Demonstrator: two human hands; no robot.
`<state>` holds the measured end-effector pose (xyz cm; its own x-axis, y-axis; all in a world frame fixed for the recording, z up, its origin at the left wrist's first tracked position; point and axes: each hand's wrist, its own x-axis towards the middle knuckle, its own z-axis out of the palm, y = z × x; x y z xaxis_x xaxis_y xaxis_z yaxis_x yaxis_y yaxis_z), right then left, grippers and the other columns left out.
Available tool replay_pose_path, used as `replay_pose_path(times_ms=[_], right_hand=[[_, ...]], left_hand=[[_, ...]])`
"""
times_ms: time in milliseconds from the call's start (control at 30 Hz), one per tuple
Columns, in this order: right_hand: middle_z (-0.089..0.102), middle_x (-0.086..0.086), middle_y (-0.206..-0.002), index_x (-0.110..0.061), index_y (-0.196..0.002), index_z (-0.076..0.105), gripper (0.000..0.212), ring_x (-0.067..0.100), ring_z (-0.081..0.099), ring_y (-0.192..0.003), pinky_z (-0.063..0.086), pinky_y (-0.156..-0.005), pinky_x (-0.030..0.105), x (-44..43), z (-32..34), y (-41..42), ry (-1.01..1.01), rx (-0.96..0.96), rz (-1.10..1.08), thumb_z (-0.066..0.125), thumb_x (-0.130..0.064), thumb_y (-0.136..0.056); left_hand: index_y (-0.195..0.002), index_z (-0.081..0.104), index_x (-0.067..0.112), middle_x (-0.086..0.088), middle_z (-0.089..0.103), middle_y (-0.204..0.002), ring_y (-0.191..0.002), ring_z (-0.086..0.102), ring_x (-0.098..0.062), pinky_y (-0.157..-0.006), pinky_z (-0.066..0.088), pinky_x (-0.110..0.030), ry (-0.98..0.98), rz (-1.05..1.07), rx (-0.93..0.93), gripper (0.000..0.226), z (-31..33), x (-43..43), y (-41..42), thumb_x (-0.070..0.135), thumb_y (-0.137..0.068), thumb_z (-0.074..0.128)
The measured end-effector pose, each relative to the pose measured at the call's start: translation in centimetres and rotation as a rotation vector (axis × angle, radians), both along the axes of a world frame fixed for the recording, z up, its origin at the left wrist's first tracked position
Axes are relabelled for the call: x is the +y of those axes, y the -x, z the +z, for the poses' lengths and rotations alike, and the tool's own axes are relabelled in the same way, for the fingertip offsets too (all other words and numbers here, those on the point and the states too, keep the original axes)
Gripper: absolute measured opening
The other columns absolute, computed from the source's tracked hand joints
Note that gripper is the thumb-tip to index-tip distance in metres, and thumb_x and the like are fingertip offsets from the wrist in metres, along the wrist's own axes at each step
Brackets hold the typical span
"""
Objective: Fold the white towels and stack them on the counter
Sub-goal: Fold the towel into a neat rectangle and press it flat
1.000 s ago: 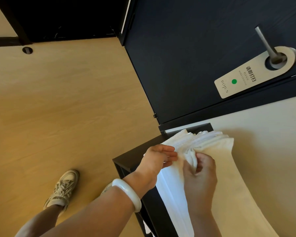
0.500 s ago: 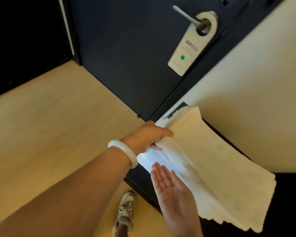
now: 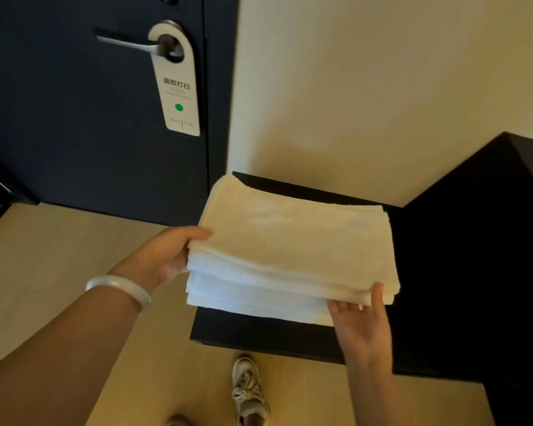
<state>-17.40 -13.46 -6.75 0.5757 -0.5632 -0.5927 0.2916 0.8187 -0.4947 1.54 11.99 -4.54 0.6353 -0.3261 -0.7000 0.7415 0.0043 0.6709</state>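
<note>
Towels (image 3: 290, 241): a folded white stack, lying on the black counter (image 3: 259, 336) by the wall, right of the dark door (image 3: 74, 118).
Left hand (image 3: 163, 256): grips the stack's left edge, thumb on top, fingers curled beneath.
Right hand (image 3: 360, 321): palm up, pinches the near right corner, thumb over it.

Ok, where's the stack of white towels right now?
The towel stack lies centre-right in the head view on the dark counter, left hand gripping its left edge, right hand holding its near-right corner.
</note>
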Motion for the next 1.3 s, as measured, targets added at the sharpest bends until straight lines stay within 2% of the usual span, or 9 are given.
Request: replay_pose_path(times_ms=[233, 533, 633, 733, 800, 900, 1000, 1067, 1300], right_hand=[[0.071, -0.003, -0.119, -0.033, -0.128, 0.059, 0.039, 0.022, 0.068, -0.110, 0.058, -0.084, 0.050, -3.8, 1.4, -2.6, 0.292, 0.063, 0.047, 0.067, -0.020, -0.092], [0.066, 0.001, -0.129, -0.027, -0.133, 0.059, 0.046, 0.029, 0.059, -0.122, 0.052, -0.092, 0.056, -3.0, -0.3, -2.1, 0.192, 0.177, 0.004, 0.069, -0.039, -0.090], [0.061, 0.001, -0.128, -0.022, -0.130, 0.056, 0.058, 0.019, 0.059, -0.116, 0.048, -0.103, 0.043, -0.3, 1.8, -1.8, 0.185, 0.230, 0.149, 0.064, -0.056, -0.083], [0.059, 0.011, -0.131, -0.012, -0.132, 0.052, 0.038, 0.024, 0.059, -0.117, 0.046, -0.107, 0.042, 4.6, 2.6, -1.7, 0.182, 0.361, 0.357, 0.059, -0.018, -0.095], [0.060, 0.007, -0.131, -0.017, -0.131, 0.054, 0.039, 0.020, 0.058, -0.120, 0.044, -0.109, 0.037, 8.1, 2.9, -2.9, 0.435, 0.353, 0.589, 0.056, -0.001, -0.095], [0.051, -0.012, -0.138, -0.029, -0.133, 0.051, 0.041, 0.006, 0.047, -0.128, 0.041, -0.107, 0.024, 11.8, 3.8, -6.9, 1.197, 0.319, 0.807, 0.061, -0.014, -0.096], [0.015, -0.011, -0.162, -0.026, -0.156, 0.019, 0.082, 0.008, 0.012, -0.150, 0.017, -0.122, 0.031, 13.2, 0.8, -10.7, 1.971, 0.280, 1.147, 0.068, -0.035, -0.091], [0.010, 0.000, -0.164, -0.017, -0.158, 0.016, 0.106, 0.018, 0.009, -0.151, 0.014, -0.123, 0.039, 13.6, -2.4, -11.3, 2.349, 0.342, 1.234, 0.080, -0.043, -0.078], [0.046, 0.014, -0.148, -0.006, -0.145, 0.042, 0.098, 0.032, 0.046, -0.135, 0.045, -0.104, 0.045, 13.7, -4.4, -11.9, 2.481, 0.516, 0.979, 0.091, -0.032, -0.064]], left_hand=[[-0.119, 0.066, 0.009, -0.011, 0.072, -0.112, -0.103, 0.070, -0.028, -0.080, 0.057, -0.040, 0.020, 0.024, -0.166, 0.027, 1.0, -0.5, -1.2, 0.011, -0.092, 0.064], [-0.123, 0.061, 0.014, -0.010, 0.071, -0.116, -0.106, 0.068, -0.029, -0.093, 0.054, -0.050, -0.082, 0.037, -0.098, 0.032, -1.1, -0.8, 0.5, 0.029, -0.094, 0.064], [-0.121, 0.065, 0.012, -0.010, 0.072, -0.114, -0.107, 0.068, -0.026, -0.088, 0.056, -0.043, 0.022, 0.154, -0.071, 0.037, -1.1, -0.8, 0.9, 0.039, -0.101, 0.049], [-0.132, 0.059, 0.018, -0.004, 0.065, -0.129, -0.122, 0.059, -0.022, -0.105, 0.046, -0.040, 0.017, 0.280, -0.112, 0.043, -1.7, -0.5, 1.7, 0.043, -0.103, 0.041], [-0.141, 0.051, 0.018, -0.002, 0.052, -0.145, -0.136, 0.045, -0.021, -0.118, 0.031, -0.041, 0.018, 0.298, -0.118, 0.049, -2.3, -0.2, 2.5, 0.047, -0.104, 0.037], [-0.144, 0.043, 0.008, -0.008, 0.042, -0.152, -0.143, 0.036, -0.024, -0.118, 0.027, -0.037, 0.114, 0.403, -0.075, 0.055, -3.7, 0.2, 3.7, 0.045, -0.105, 0.031], [-0.152, 0.031, 0.011, -0.005, 0.041, -0.152, -0.144, 0.034, -0.024, -0.119, 0.023, -0.039, 0.284, 0.431, 0.042, 0.060, -4.9, 0.6, 4.8, 0.048, -0.106, 0.020], [-0.151, 0.033, 0.012, -0.005, 0.048, -0.147, -0.141, 0.039, -0.023, -0.117, 0.027, -0.038, 0.316, 0.500, 0.089, 0.059, -5.9, 1.2, 5.5, 0.048, -0.106, 0.021], [-0.107, 0.068, 0.012, -0.009, 0.072, -0.104, -0.097, 0.066, -0.022, -0.098, 0.052, -0.035, -0.001, 0.749, 0.192, 0.022, -7.4, 1.9, 8.3, 0.004, -0.099, 0.049]])
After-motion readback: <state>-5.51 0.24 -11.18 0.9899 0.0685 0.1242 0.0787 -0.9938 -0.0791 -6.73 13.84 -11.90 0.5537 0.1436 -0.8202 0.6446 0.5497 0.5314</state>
